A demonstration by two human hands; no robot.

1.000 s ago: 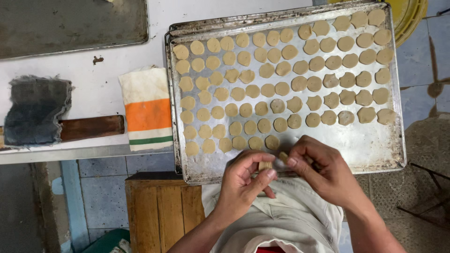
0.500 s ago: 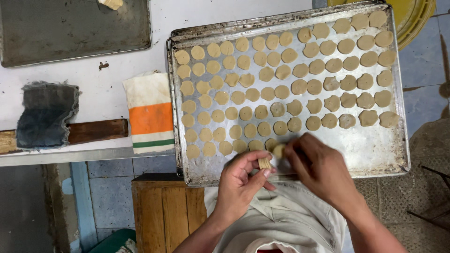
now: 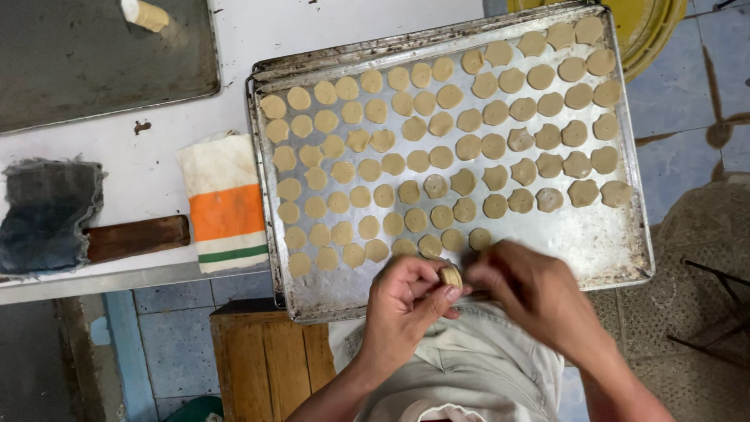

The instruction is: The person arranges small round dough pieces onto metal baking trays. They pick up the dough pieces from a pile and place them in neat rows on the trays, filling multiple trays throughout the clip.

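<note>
In the head view, a small dough piece is pinched between the fingers of the left hand and right hand at lower centre, just over the near rim of the baking tray filled with dough discs.

Rows of dough discs are crowding most of the baking tray, leaving bare metal only along its near edge and in the near right corner, where a hand could be passing freely. The left hand and right hand are blocking the middle of that near strip. On the surface, a striped cloth is lying just beside the tray's left rim, narrowing the gap there.
</note>
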